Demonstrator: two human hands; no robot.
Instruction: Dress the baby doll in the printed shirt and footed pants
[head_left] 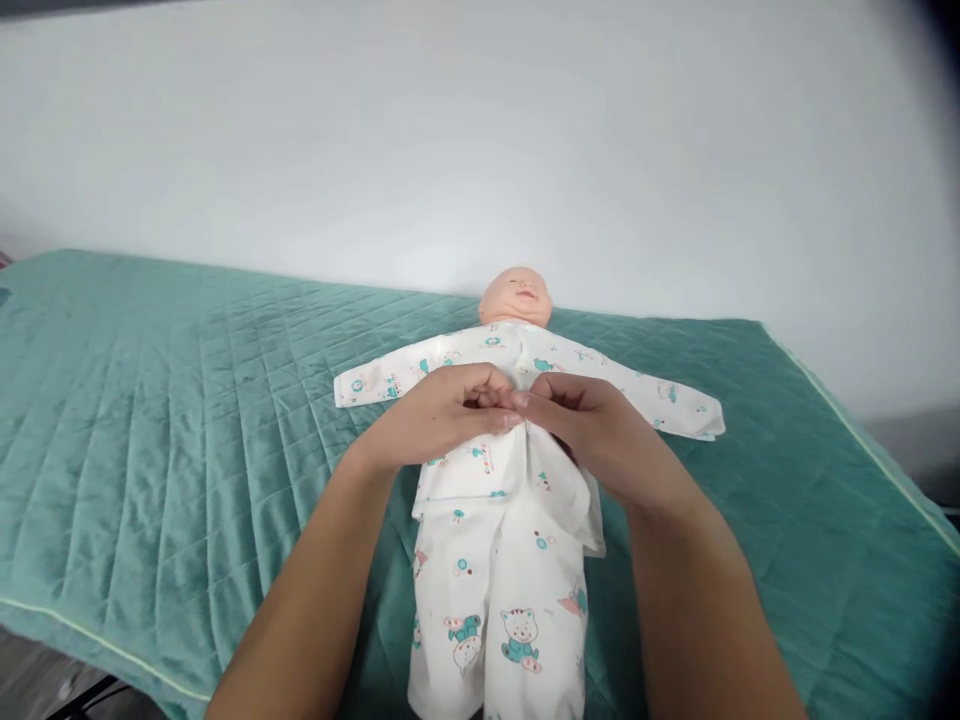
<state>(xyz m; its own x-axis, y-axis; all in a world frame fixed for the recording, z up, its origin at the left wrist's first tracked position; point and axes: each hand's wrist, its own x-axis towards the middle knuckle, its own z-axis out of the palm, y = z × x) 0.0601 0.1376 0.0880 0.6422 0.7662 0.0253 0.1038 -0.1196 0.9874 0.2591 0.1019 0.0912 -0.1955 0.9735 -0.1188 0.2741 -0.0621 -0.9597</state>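
A baby doll (516,295) lies on its back on a teal quilted mat (187,400), head toward the wall. It wears a white printed shirt (480,470) with sleeves spread sideways and matching trousers (502,620). My left hand (442,410) and my right hand (592,425) meet over the doll's chest. Both hands pinch the front edges of the shirt together at its middle, fingertips touching. The lower right flap of the shirt hangs loose.
The mat covers a bed or table standing against a plain white wall (480,130). Its front edge runs along the lower left, its right edge slants down at the far right.
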